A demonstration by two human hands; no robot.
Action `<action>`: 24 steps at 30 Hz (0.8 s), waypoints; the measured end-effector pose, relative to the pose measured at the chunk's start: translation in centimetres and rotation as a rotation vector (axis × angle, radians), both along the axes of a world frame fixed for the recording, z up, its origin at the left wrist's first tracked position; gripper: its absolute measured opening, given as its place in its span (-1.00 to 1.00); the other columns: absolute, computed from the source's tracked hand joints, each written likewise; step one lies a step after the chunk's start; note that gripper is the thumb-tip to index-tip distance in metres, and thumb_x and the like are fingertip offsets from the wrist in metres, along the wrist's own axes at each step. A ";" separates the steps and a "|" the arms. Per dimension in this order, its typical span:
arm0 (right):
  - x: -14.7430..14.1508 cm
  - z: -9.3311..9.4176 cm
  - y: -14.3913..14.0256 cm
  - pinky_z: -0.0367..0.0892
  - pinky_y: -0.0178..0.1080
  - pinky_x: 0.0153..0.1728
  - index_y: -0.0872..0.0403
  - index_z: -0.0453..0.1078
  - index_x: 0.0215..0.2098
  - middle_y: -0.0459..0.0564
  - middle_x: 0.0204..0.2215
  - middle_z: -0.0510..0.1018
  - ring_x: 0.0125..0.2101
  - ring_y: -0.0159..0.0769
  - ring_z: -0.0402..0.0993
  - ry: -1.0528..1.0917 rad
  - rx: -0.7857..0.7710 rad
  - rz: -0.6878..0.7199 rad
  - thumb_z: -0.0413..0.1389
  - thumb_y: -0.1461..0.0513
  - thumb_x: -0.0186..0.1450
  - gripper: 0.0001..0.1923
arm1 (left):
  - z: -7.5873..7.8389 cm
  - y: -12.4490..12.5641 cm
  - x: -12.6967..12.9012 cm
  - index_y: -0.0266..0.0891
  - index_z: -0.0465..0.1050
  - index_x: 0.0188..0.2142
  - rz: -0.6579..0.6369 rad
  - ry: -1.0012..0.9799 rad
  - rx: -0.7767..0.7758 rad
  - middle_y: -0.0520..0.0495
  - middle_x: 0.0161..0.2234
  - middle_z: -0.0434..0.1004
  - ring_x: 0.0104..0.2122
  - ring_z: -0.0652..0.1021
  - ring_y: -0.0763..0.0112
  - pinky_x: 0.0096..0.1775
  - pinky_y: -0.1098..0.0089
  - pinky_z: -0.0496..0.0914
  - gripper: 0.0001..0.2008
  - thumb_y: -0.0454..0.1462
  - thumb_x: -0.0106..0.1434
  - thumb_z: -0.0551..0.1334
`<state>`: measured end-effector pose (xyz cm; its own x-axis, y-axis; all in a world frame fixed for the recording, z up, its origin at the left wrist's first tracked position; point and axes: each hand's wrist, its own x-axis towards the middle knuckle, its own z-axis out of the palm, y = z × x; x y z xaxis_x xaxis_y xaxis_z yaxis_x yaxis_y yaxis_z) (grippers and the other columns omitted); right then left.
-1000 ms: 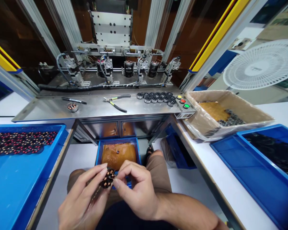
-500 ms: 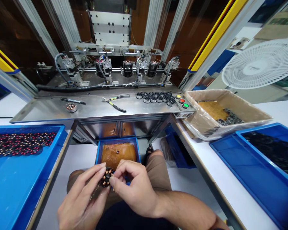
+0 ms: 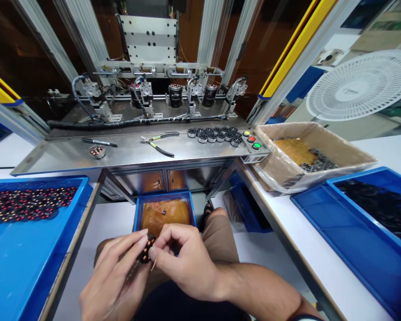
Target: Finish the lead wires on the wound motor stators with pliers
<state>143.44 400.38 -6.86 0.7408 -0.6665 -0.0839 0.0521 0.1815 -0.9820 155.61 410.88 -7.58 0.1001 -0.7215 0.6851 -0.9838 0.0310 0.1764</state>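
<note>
Small round black stator with copper windings [image 3: 146,250] pinched between left hand [image 3: 115,281] fingertips and right hand [image 3: 183,265] thumb-forefinger; both closed on it.

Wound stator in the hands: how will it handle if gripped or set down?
The wound stator, pinched between left hand and right hand, looks rigid and probably dense for its size. Its exposed copper windings seem scratch-prone. The loose wire tail is likely floppy. Being round, it may roll on edge.

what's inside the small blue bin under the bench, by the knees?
The small blue bin holds a brownish mass of fine copper-coloured scrap with one small dark bit on top. Its near edge is hidden behind the left hand, right hand and wound stator.
</note>
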 end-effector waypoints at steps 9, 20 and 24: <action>0.3 0.3 0.1 0.12 -0.41 -0.61 0.11 0.33 -0.60 -0.18 -0.66 0.33 -0.62 -0.51 0.17 0.030 -0.087 -0.040 0.15 0.31 0.08 -0.88 | 0.3 0.0 -0.2 -0.30 0.47 -0.09 0.009 -0.044 -0.044 -0.15 -0.19 0.62 -0.25 0.64 0.41 -0.12 0.45 0.51 -0.74 -0.49 0.22 0.27; 0.1 0.1 -0.1 0.10 -0.41 -0.60 0.12 0.36 -0.56 -0.20 -0.66 0.33 -0.61 -0.52 0.15 0.053 0.084 0.022 0.19 0.26 0.08 -0.88 | -0.1 0.3 0.2 -0.34 0.44 -0.05 -0.003 -0.085 -0.001 -0.19 -0.18 0.63 -0.25 0.64 0.40 -0.08 0.47 0.47 -0.76 -0.42 0.28 0.24; -0.1 -0.2 0.0 0.10 -0.40 -0.60 0.12 0.35 -0.56 -0.20 -0.66 0.32 -0.62 -0.52 0.13 0.036 0.055 -0.025 0.20 0.24 0.09 -0.85 | -0.3 0.4 0.1 -0.27 0.43 -0.03 0.003 -0.010 0.004 -0.14 -0.16 0.61 -0.23 0.63 0.42 -0.06 0.49 0.47 -0.74 -0.43 0.28 0.22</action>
<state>143.38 400.36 -7.07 0.7199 -0.6783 -0.1472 0.0222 0.2345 -0.9719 155.68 411.25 -7.92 0.0954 -0.7239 0.6833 -0.9855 0.0279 0.1672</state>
